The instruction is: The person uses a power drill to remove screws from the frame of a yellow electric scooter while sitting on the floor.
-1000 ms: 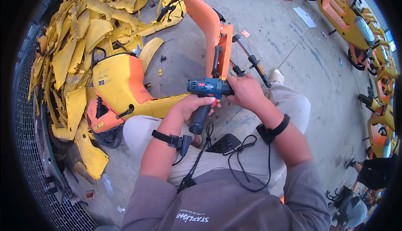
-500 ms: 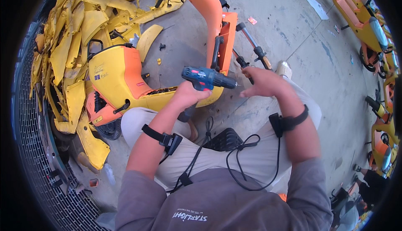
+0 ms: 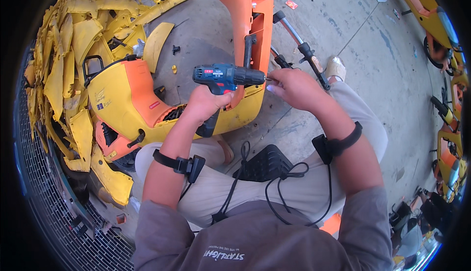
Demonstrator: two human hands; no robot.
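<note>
My left hand (image 3: pixel 208 105) is wrapped round the grip of a blue and black cordless drill (image 3: pixel 228 74), held level with its chuck pointing right. At the tip of the thin metal bit (image 3: pixel 267 78), the thumb and forefinger of my right hand (image 3: pixel 296 89) are pinched together; whether a small part is also between them is hidden. Just beyond the drill stands the orange front panel (image 3: pixel 265 35) of a scooter. Its yellow and orange body (image 3: pixel 120 87) lies to the left, joined by a low yellow floor section (image 3: pixel 240 115).
A heap of yellow plastic panels (image 3: pixel 64 69) fills the left side. Right of the front panel are metal fork tubes (image 3: pixel 294 31), near my shoe (image 3: pixel 335 68). More yellow and orange scooters (image 3: pixel 449 158) line the far right. Small black and yellow parts (image 3: pixel 174 68) lie on the concrete floor.
My right hand has moved left and closed at the drill bit's tip; before, its fingers were spread apart from it. The drill has shifted left and slightly up in view, and the view has tilted.
</note>
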